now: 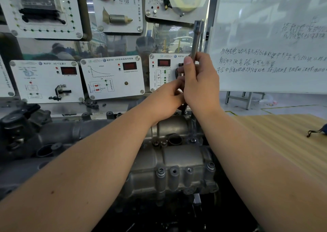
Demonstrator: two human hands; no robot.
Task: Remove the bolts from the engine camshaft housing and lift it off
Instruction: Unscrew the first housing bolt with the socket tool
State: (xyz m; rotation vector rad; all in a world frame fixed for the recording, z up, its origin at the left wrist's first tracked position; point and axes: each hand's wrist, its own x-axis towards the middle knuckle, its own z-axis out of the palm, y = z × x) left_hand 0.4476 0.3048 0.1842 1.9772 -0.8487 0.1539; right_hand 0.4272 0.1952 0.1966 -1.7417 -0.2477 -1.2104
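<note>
- The camshaft housing (177, 161), a grey cast-metal cover, lies low in the middle of the view, on the engine under both forearms.
- The right hand (200, 83) is raised above the far end of the housing; its fingers (188, 61) are curled round a long socket tool (197, 37) that stands nearly upright, open end up.
- The left hand (168, 97) is just beside the right, touching it; its fingers are bent in at the tool's lower end, but what they pinch is hidden.
- Judging from this, the step in hand is bolt removal: the tool is lifted clear of the housing, perhaps to free a bolt from its tip.
- Several bolts (161, 171) remain seated along the near edge of the housing, so lifting it off is well ahead.
- The next move likely calls for seating the tool squarely on another bolt head.
- Behind the housing, white training panels (113, 76) carry a VW roundel and Chinese titles with red displays; the small print is unreadable.
- To the right of the housing stands a whiteboard (272, 37) with handwritten Chinese lines, too faint to read surely.
</note>
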